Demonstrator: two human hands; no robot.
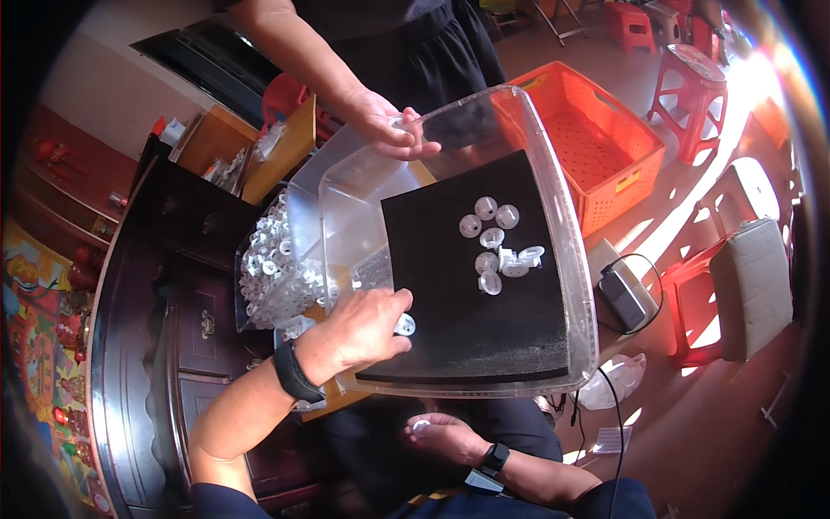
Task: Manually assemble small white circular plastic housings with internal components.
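Fingers of the left hand close on a small white round plastic part at the near left edge of the black foam mat inside the clear plastic tub. The right hand lies below the tub, a similar white piece resting on its loosely curled fingers. Such a part looks light, stiff and slippery, best pinched across its rim. Its long axis cannot be told. Another person's hand grips the tub's far rim.

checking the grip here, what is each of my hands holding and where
Left hand pinches a small white plastic piece by its edge over the clear bin. Right hand has one at its fingertips.
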